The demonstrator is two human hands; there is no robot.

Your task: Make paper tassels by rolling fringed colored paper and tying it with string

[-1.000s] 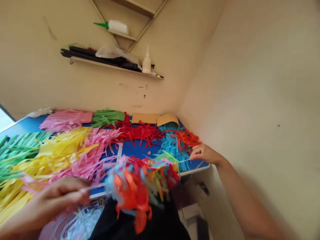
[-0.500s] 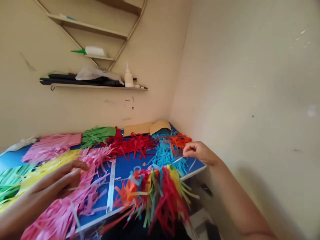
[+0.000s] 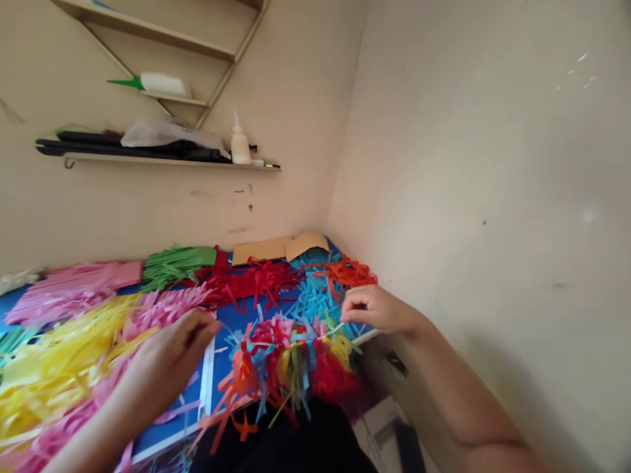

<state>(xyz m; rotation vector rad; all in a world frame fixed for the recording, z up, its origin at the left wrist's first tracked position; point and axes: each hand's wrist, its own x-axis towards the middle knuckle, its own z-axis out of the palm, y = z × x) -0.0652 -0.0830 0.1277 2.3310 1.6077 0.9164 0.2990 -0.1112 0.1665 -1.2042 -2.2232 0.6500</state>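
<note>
There are 2 hands, 1 on each side of 1 multicoloured fringed garland [image 3: 296,358]. The right hand [image 3: 374,309] is nearly closed, finger and thumb pinching the white string [image 3: 335,330] at the garland's near end. The left hand [image 3: 185,345] is partly curled, fingertips drawn together at the garland's other side; a faint strand shows beside them, but I cannot tell whether they grip it. The garland sags between the hands, over the table's front edge and the dark clothing [image 3: 280,447] below.

Beyond the left hand lie 1 green fringed stack [image 3: 180,263] and, farther left, 1 pink fringed stack [image 3: 79,286]. Beside and under that forearm are 1 yellow fringe heap [image 3: 69,348] and 1 loose pink heap [image 3: 162,305]. Beyond the garland is 1 red heap [image 3: 256,282]. Just past the right hand are 1 light blue heap [image 3: 315,295] and 1 orange heap [image 3: 350,270], with 2 tan sheets [image 3: 261,250] farther back.

The tabletop [image 3: 167,427] is blue with pale edging, set in a corner of 2 plain beige walls [image 3: 444,164]. Above and beyond the left hand, 1 narrow ledge [image 3: 172,161] carries dark long items, a clear bag and 1 upright bottle [image 3: 240,144]; 1 green-tipped bottle [image 3: 165,84] lies higher.
</note>
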